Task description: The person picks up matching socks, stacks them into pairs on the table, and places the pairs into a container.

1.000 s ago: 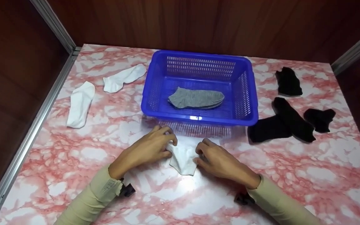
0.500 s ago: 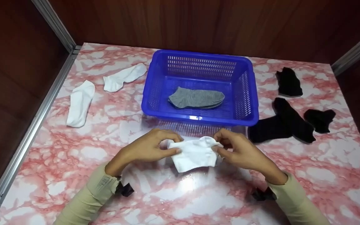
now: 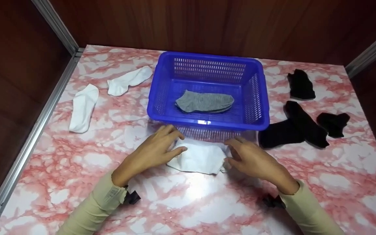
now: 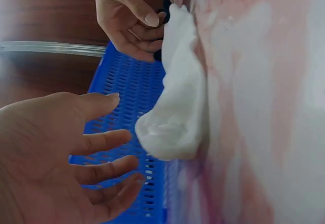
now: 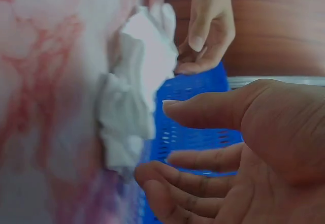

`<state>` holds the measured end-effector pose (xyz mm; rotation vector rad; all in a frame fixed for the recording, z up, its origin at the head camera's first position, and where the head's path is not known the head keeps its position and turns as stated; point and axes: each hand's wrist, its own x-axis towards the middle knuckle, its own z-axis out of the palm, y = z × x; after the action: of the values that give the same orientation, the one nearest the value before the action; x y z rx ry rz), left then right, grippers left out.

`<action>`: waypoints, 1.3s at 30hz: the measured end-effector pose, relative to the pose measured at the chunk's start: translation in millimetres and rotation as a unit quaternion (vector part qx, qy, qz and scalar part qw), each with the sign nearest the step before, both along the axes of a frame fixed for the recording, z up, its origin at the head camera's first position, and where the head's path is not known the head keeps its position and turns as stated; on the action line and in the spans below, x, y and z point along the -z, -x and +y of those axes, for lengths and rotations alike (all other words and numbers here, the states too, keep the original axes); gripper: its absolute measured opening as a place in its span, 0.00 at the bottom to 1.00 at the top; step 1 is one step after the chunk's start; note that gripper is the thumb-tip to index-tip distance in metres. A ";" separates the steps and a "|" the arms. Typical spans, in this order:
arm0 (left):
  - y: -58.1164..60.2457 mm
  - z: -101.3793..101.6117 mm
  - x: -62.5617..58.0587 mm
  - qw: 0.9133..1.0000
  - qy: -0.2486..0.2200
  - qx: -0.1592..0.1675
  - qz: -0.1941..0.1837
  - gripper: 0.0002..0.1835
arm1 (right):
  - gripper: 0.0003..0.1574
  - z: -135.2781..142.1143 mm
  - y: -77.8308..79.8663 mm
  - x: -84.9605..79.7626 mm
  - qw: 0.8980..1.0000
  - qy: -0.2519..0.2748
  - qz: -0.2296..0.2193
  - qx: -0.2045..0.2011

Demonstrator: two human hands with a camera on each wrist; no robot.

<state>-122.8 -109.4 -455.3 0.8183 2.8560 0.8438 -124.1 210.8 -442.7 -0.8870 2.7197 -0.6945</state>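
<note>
A white sock (image 3: 201,158) lies on the table in front of the basket, spread sideways between the two hands. At its left end the left hand (image 3: 157,150) has its fingers parted. The left wrist view shows that hand (image 4: 76,158) with fairly straight fingers, apart from the sock (image 4: 177,97). By the other end is the right hand (image 3: 256,160), thumb and fingers separated. In the right wrist view this hand (image 5: 238,153) is loosely bent beside the rumpled sock (image 5: 134,87), with nothing between thumb and fingers.
A blue plastic basket (image 3: 207,124) stands just beyond, with grey socks (image 3: 206,101) inside. Two white socks, one upright (image 3: 84,109) and one slanted (image 3: 130,81), lie at left. Several black socks (image 3: 305,124) lie at right on the pink marbled table (image 3: 96,195).
Half a second ago both hands pinched the white sock and held it up; now it lies flatter on the table and the fingers have let go. Earlier it was bunched between the hands.
</note>
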 end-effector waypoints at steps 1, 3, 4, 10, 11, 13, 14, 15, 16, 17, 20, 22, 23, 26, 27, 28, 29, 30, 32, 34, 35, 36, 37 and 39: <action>-0.9 -1.4 -2.0 1.000 -0.003 0.001 0.015 0.19 | 0.26 -1.0 -1.4 -0.8 1.000 0.002 0.025 -0.006; -2.6 -4.3 -5.4 0.999 0.000 0.005 0.041 0.16 | 0.23 -4.0 -5.2 -1.1 0.997 0.010 0.066 -0.026; -3.3 -5.4 -6.5 0.999 0.004 0.013 0.052 0.13 | 0.23 -6.0 -7.1 -0.1 0.996 0.016 0.078 -0.041; -10.6 -7.3 -6.1 0.992 0.047 0.115 0.035 0.08 | 0.23 -15.8 -16.0 15.4 0.987 0.018 0.073 -0.141; -11.7 -7.1 -4.7 0.991 0.055 0.123 0.024 0.10 | 0.23 -16.6 -16.4 18.1 0.986 0.011 0.071 -0.150; -12.9 -6.8 -0.7 0.989 0.078 0.121 0.015 0.17 | 0.22 -17.4 -16.2 22.9 0.986 0.002 0.061 -0.157; -13.2 -6.6 1.2 0.990 0.088 0.114 0.011 0.19 | 0.22 -17.3 -15.7 24.2 0.986 0.001 0.056 -0.158; -13.3 -6.6 2.9 0.990 0.097 0.105 0.008 0.21 | 0.21 -17.0 -14.7 25.1 0.986 0.001 0.051 -0.158; -13.4 -6.6 4.5 0.990 0.106 0.096 0.006 0.23 | 0.21 -16.4 -13.5 25.8 0.986 0.002 0.046 -0.157; -13.3 -6.7 5.6 0.990 0.113 0.088 0.000 0.23 | 0.20 -15.4 -12.2 26.0 0.987 0.004 0.043 -0.156; -12.2 -6.2 7.4 0.990 0.121 0.074 -0.016 0.24 | 0.17 -11.9 -7.9 26.7 0.988 0.011 0.044 -0.150; -11.4 -6.0 7.5 0.990 0.125 0.065 -0.024 0.23 | 0.13 -9.6 -4.7 28.1 0.988 0.020 0.051 -0.146; -10.9 -6.2 7.3 0.990 0.129 0.060 -0.025 0.22 | 0.11 -8.7 -3.1 28.9 0.988 0.025 0.055 -0.144; -9.0 -8.4 6.0 0.989 0.141 0.044 -0.022 0.19 | 0.06 -6.1 2.4 29.4 0.988 0.040 0.053 -0.138; -8.6 -9.7 5.6 0.988 0.145 0.040 -0.017 0.19 | 0.06 -5.1 4.2 29.5 0.988 0.047 0.051 -0.135; -8.2 -10.9 5.4 0.988 0.150 0.038 -0.010 0.19 | 0.06 -4.4 5.6 29.4 0.989 0.052 0.048 -0.132; -8.1 -12.2 5.0 0.988 0.151 0.037 -0.003 0.19 | 0.06 -3.4 6.6 29.3 0.989 0.055 0.043 -0.130; -8.1 -13.2 4.8 0.988 0.149 0.037 0.004 0.20 | 0.06 -2.5 7.2 29.1 0.989 0.057 0.036 -0.129; -8.8 -14.7 4.7 0.988 0.146 0.042 0.018 0.22 | 0.07 -1.0 7.3 29.3 0.990 0.056 0.030 -0.127; -9.1 -15.0 5.2 0.988 0.136 0.058 0.034 0.22 | 0.09 -0.6 6.6 29.9 0.990 0.051 0.026 -0.128; -9.1 -14.9 5.7 0.988 0.131 0.069 0.039 0.21 | 0.09 -0.6 6.1 30.2 0.990 0.048 0.025 -0.128; -8.7 -14.6 6.3 0.988 0.126 0.079 0.042 0.20 | 0.10 -0.7 5.9 30.7 0.990 0.047 0.023 -0.129; -8.0 -14.2 6.8 0.988 0.123 0.089 0.043 0.18 | 0.09 -0.9 5.7 30.9 0.990 0.046 0.024 -0.129; -5.8 -13.5 7.6 0.987 0.111 0.108 0.045 0.11 | 0.09 -1.0 5.5 30.6 0.990 0.049 0.023 -0.129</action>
<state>-117.0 -122.9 -462.9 1.1324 2.7997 0.4653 -129.6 209.8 -473.3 -1.2656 2.5602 -0.7664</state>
